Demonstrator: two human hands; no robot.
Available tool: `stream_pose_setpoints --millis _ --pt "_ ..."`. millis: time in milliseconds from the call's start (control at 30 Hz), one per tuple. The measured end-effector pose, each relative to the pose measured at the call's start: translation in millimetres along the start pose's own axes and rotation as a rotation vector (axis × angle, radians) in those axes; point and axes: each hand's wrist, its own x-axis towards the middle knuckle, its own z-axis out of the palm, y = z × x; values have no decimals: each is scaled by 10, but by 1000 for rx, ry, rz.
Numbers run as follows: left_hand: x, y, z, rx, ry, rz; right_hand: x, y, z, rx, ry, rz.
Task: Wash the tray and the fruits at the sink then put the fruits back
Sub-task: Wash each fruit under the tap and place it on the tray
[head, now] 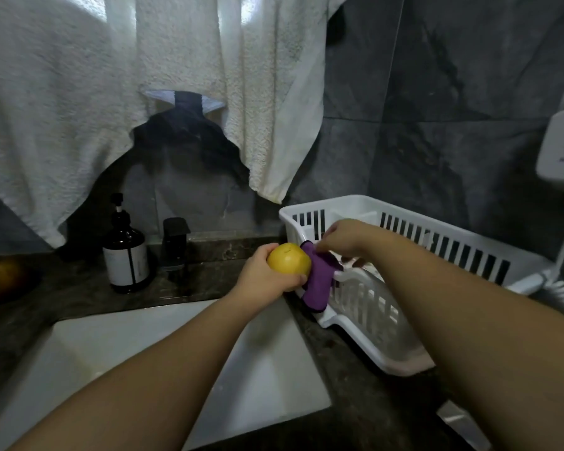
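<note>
Yellow fruit (288,262) sitting clasped in left hand (267,275) | right hand (342,240), at its 2 o'clock, pinching purple cloth (318,277) draping over white rack (404,255) rim

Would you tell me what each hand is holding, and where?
Left hand grips the yellow fruit around its side; right hand pinches the purple cloth's top edge.

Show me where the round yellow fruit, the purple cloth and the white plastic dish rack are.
Round yellow fruit (288,259), head view: middle of its skin.
Purple cloth (319,278), head view: fold draped over the rack's rim.
White plastic dish rack (365,307), head view: slatted near wall.
</note>
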Motion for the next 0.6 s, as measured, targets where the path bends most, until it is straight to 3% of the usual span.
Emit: stream_pose_setpoints --millis 100,200,300,367,500,600 --pt "-45 2 -54 -22 8 1 -42 -22 37 -102 -101 -16" --pt "-70 1 -183 -12 14 12 -63 -120 -22 -206 93 -182" --pt "-124 16 -413 53 -3 43 -170 -367 -44 -29 167 -359" --pt "-199 46 -596 106 -8 82 -269 -542 62 104 20 -402" --pt "-438 94 -1008 204 -62 158 -413 -760 478 403 -411 -283" --pt "-661 34 -1393 172 -89 157 -497 -918 825 661 -486 -284"
